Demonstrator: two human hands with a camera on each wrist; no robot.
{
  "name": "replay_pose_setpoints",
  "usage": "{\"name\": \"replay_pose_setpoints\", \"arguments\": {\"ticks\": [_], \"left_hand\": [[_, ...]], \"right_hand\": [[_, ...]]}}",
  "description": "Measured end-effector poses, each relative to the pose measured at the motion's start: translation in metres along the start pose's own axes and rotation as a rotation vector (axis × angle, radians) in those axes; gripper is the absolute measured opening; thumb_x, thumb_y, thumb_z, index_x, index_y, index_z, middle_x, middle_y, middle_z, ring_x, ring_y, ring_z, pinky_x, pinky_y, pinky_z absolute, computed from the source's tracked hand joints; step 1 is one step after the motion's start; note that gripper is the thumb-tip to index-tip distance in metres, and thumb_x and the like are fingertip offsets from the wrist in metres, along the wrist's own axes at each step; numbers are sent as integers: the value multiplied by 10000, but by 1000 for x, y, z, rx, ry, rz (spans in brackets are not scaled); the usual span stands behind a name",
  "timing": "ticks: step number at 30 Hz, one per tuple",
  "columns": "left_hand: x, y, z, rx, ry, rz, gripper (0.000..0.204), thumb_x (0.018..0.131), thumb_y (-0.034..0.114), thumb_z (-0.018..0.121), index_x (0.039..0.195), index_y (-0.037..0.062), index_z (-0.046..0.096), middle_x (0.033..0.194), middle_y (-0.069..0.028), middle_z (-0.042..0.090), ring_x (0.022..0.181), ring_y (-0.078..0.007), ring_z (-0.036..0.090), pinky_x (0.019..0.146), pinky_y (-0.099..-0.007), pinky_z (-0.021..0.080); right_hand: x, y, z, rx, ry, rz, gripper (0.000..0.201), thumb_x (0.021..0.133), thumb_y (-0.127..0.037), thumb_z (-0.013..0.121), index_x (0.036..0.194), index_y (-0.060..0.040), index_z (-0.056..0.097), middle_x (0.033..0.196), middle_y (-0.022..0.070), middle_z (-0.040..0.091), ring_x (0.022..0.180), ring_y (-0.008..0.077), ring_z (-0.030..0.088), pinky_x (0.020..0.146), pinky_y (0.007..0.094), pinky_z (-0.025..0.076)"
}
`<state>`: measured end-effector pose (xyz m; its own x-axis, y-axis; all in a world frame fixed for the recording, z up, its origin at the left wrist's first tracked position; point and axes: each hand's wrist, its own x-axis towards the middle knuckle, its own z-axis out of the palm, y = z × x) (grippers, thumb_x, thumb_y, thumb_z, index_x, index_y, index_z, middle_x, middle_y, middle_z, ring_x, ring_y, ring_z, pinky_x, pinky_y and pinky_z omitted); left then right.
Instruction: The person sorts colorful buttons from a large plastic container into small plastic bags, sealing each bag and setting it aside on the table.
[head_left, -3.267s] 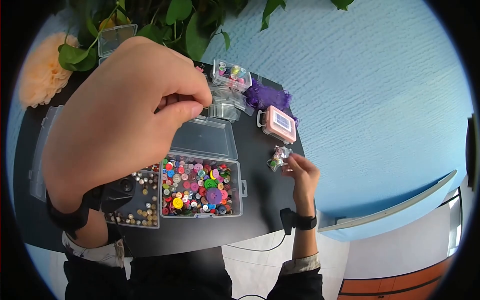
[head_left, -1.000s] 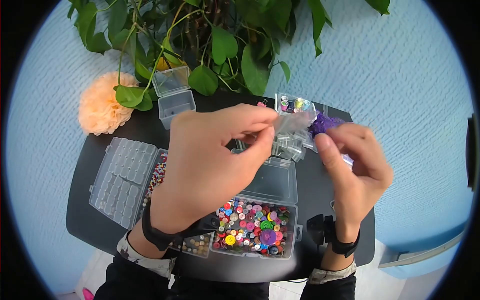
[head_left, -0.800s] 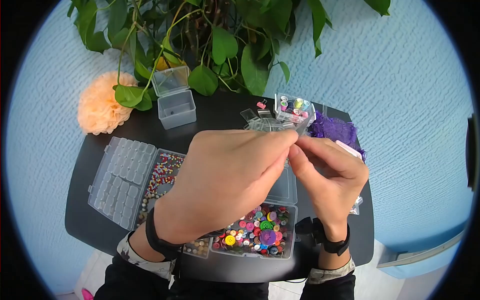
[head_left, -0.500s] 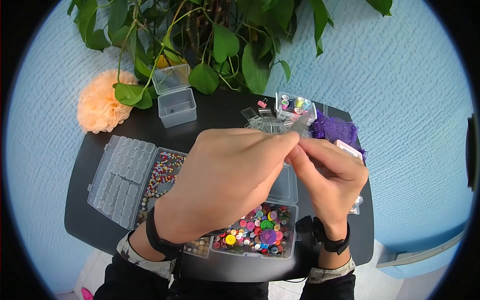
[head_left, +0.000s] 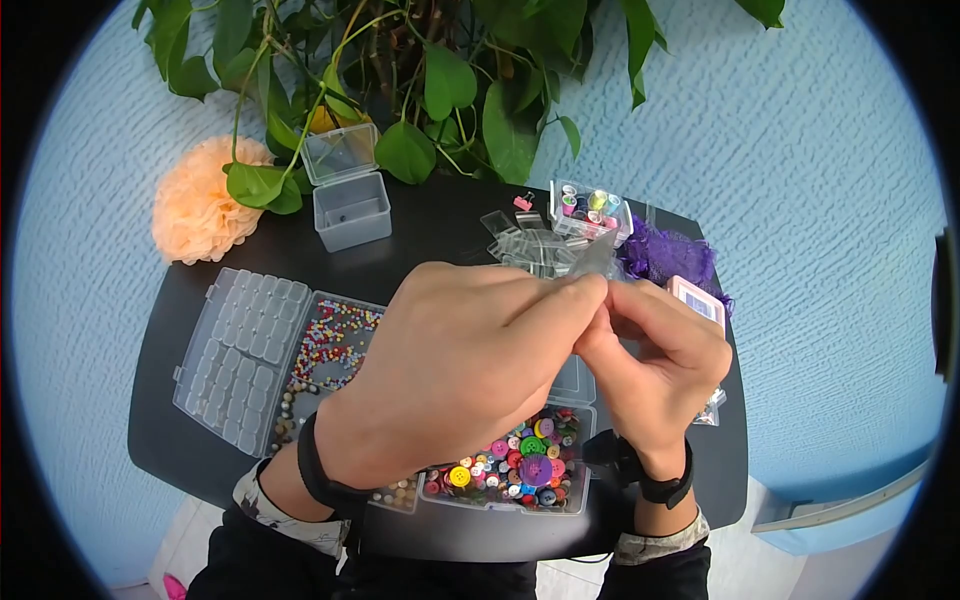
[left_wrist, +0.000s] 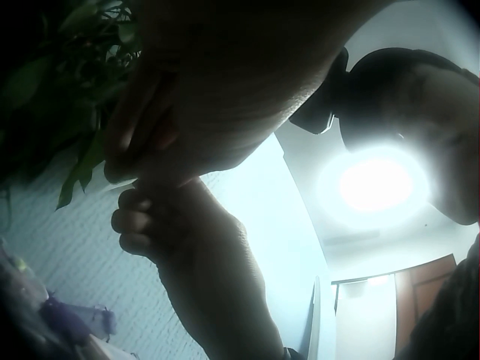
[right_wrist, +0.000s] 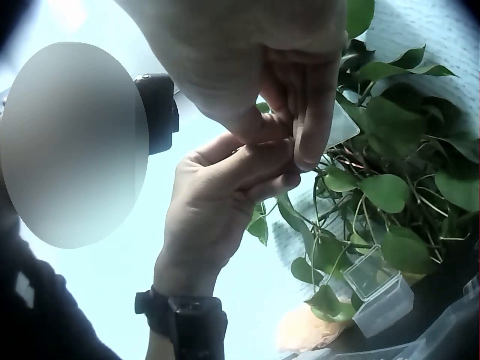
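My left hand [head_left: 470,365] and right hand [head_left: 655,365] meet at the fingertips, raised over the table. Between them both hands pinch a small clear plastic bag [head_left: 597,255], its flat translucent end sticking up past the fingers. From the right wrist, the bag [right_wrist: 343,124] shows as a pale flat sheet beyond the right fingers. Its pinched edge is hidden by the fingers. Below the hands, a clear box of colourful buttons [head_left: 535,470] is partly covered by the left hand. Behind the hands lies a pile of clear plastic bags [head_left: 530,245].
A bead organizer [head_left: 235,365] lies open at left. At the back stand an open small clear box [head_left: 352,212] and a box of thread spools [head_left: 590,212]. Purple mesh [head_left: 668,252] and a pink case [head_left: 697,300] lie at right. Plant leaves [head_left: 450,85] hang behind.
The right hand has come up from the small packet at the right to meet the left hand. Both now pinch the plastic bag; over the last half second they barely move.
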<state>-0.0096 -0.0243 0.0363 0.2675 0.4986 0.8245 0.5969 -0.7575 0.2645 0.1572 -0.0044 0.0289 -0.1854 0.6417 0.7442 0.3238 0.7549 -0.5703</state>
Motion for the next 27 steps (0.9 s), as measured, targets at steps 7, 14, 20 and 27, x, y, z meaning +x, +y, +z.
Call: {"name": "replay_pose_setpoints", "arguments": {"ticks": [7,14,20,27], "left_hand": [[-1,1,1,-19,9,-41,250,700,-48,752,942,-5,705,726,-117,678,590,-250,669,507,-298,498],[1,2,3,-75,58,-219,268,750,-38,741,1015,-18,703,798,-115,727,687,-156,723,621,-237,556],[4,2,-11,-415,53,-476,274,800,-52,724,1072,-53,691,872,-109,748,793,-121,720,725,-238,581],[11,7,-25,-688,16,-675,270,797,-83,718,1064,-86,680,895,-147,738,805,-147,721,732,-229,584]], "right_hand": [[0,-2,2,14,24,67,63,746,72,704,809,73,694,678,70,654,587,94,620,550,208,479],[-1,3,-1,39,33,97,80,728,68,711,806,63,697,676,59,655,601,90,620,570,209,490],[10,13,-14,33,-25,-112,330,677,59,748,1003,49,695,945,142,698,829,188,681,712,279,550],[15,9,-16,-85,-186,-323,613,637,26,833,1217,56,636,1204,210,654,1077,323,654,915,380,525]]}}
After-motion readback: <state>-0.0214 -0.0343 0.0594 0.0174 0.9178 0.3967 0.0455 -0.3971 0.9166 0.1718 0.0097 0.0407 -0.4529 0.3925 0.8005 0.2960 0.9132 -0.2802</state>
